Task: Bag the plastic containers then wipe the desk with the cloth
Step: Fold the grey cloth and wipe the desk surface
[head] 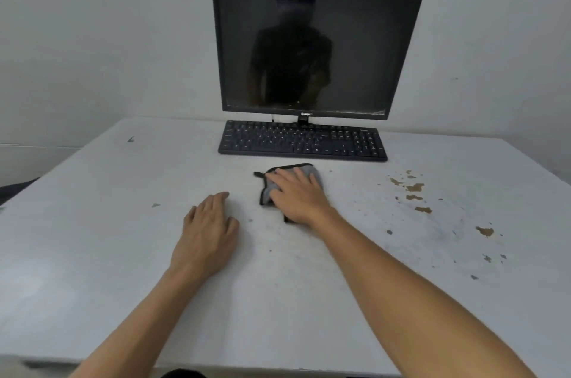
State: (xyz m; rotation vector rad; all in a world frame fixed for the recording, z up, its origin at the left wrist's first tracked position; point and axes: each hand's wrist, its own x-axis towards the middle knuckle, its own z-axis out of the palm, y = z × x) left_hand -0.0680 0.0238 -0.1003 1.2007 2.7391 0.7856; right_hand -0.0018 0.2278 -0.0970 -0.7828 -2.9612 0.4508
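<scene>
White-painted and scuffed, the wide desk top [92,254] fills your view, backed by a plain pale wall, and not one plastic container or bag shows on it, so the bagging looks done and you are into the wipe.

Start at the left: your left hand [207,232] lies flat on the bare surface, fingers loosely together, holding nothing, just bracing. Just right of it, a short gap away and a little farther from you, your right hand [298,198] is spread palm-down over the crumpled grey cloth with the dark stitched edge [309,170], pressing it onto the desk rather than pinching it. The cloth pokes out ahead of your fingertips and to their left, bunched and angled roughly along your forearm.

Behind the cloth, near but not touching, sits the black flat keyboard [302,142], and above that the black monitor with its dark screen [309,50].

Now look right, because that's what matters: the brown flaky patches [412,189] lie well to the right of your cloth hand, at about the same depth, with more trailing nearer to you at the far right. I can't tell whether they are spill or chipped paint. The cloth hand is the nearer one by a long way, so I'd expect a sideways sweep rightward, clear of the keyboard's front edge.
</scene>
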